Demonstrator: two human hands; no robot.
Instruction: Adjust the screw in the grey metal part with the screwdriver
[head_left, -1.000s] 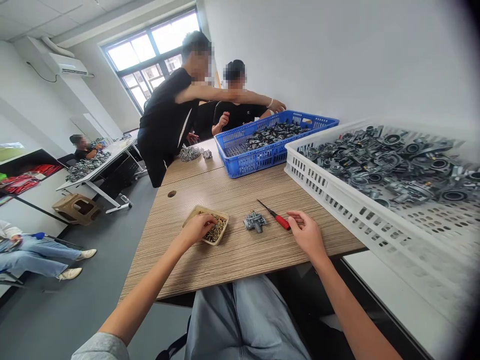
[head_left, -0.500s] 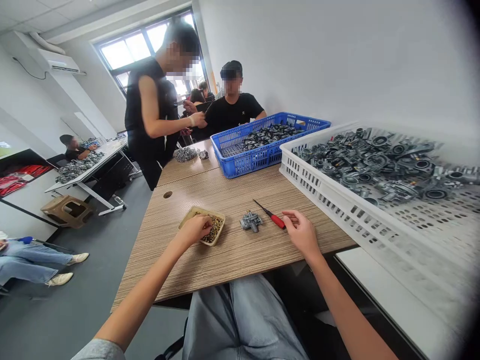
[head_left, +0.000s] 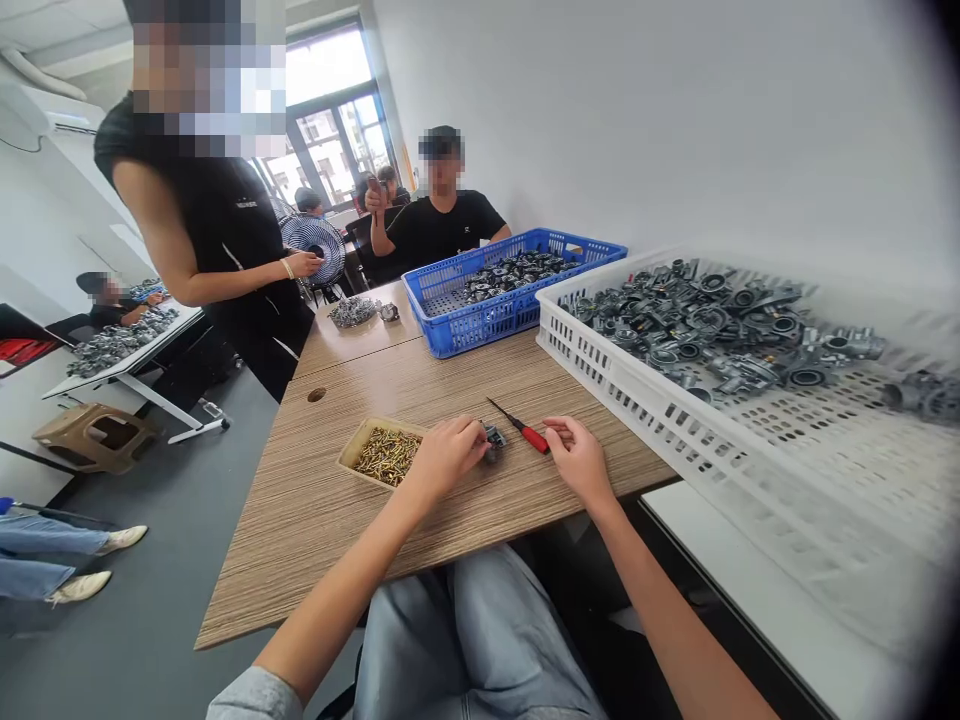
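Observation:
My left hand [head_left: 444, 457] lies on the wooden table [head_left: 352, 520], its fingers closed over a small grey metal part [head_left: 495, 440] that shows only at its right side. Just left of it stands a shallow tan tray [head_left: 352, 448] with several brass screws. My right hand [head_left: 576, 458] rests to the right, thumb and fingers pinching the end of the red handle of a small screwdriver [head_left: 531, 437]. The screwdriver lies flat, its black shaft pointing away to the left.
A white crate [head_left: 600, 385] full of grey metal parts fills the right side. Behind it is a blue crate [head_left: 480, 325] with more parts. A person in black [head_left: 225, 250] stands at the table's left edge; another [head_left: 442, 215] sits at the far end.
My left hand has left the screw tray and moved right onto the grey part. The standing person has walked along the table's left side toward me. My right hand stays at the screwdriver.

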